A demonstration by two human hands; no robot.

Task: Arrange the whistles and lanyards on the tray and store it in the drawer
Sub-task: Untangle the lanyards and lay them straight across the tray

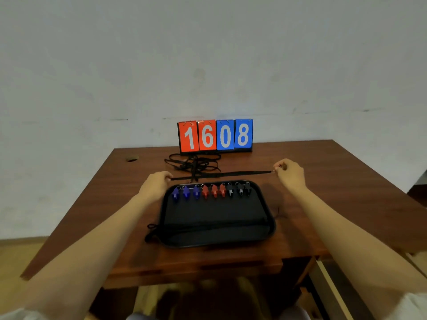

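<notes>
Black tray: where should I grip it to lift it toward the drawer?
After laying down the stretched lanyard, probably take the black tray by its raised left and right rims, coming in from both sides, kept level: whistles line the far edge, and another lanyard overhangs the near-left corner.

three blue whistles point(186, 192), three red whistles point(214, 191), three black whistles point(240, 192), one tray point(215, 212), one scoreboard point(216, 135).

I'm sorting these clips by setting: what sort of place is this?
Probably a plain room for sports gear: a flip scoreboard reading 1608 stands on a wooden desk against a bare white wall, with a tray of whistles and a heap of black lanyards.
</notes>
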